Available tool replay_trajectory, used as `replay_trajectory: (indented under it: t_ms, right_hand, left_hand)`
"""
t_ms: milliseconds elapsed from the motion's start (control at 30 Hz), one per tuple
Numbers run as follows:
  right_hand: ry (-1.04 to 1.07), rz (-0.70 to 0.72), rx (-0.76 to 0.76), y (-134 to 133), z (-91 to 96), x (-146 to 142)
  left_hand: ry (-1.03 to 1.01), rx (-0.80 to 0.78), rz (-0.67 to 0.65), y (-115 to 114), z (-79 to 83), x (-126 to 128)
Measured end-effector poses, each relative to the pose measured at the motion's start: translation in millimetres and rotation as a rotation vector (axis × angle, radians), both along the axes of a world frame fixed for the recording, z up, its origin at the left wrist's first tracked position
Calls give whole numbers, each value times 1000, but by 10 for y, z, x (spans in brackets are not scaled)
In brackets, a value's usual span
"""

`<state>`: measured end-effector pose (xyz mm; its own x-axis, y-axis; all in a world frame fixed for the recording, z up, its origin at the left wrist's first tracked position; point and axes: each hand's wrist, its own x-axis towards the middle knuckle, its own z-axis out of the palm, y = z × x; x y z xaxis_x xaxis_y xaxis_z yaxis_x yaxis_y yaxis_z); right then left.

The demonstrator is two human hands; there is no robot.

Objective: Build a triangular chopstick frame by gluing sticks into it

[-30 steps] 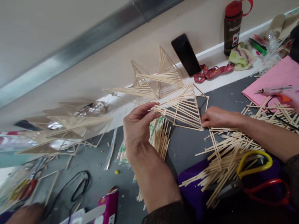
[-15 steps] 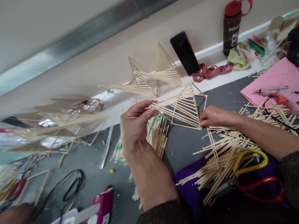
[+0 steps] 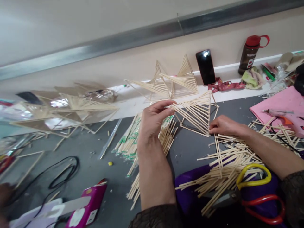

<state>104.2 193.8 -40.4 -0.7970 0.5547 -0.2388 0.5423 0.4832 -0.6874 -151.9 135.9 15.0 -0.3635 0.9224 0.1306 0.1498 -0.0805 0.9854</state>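
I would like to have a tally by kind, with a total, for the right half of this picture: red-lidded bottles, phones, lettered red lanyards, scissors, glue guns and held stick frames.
Red-lidded bottle: 1
Phone: 1
Lettered red lanyard: 1
Pair of scissors: 1
Glue gun: 1
Held stick frame: 1
Total: 6

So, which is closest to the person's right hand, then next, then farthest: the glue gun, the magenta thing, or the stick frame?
In the head view, from the right hand:
1. Stick frame: right at its fingertips, on its left.
2. Glue gun: off to its right.
3. Magenta thing: far to its left, beyond the left arm.
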Motion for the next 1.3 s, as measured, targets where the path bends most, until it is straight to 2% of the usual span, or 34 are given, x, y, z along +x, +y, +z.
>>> replay_trajectory:
  t_ms: [367,700,967,1133,1300]
  right_hand:
    - [-59,-10,-9,6,107,13]
    - [-34,-55,-42,33,70,32]
    - [-30,-39,-37,64,13,41]
    - [19,-36,-32,101,-71,83]
    - [43,-58,-79,123,-50,106]
  left_hand:
    - [8,17,2,23,-26,-20]
    - [16,-3,5,6,44,39]
    - [17,-16,29,15,38,34]
    - [0,-3,7,14,41,29]
    - [-3,7,-23,11,36,18]
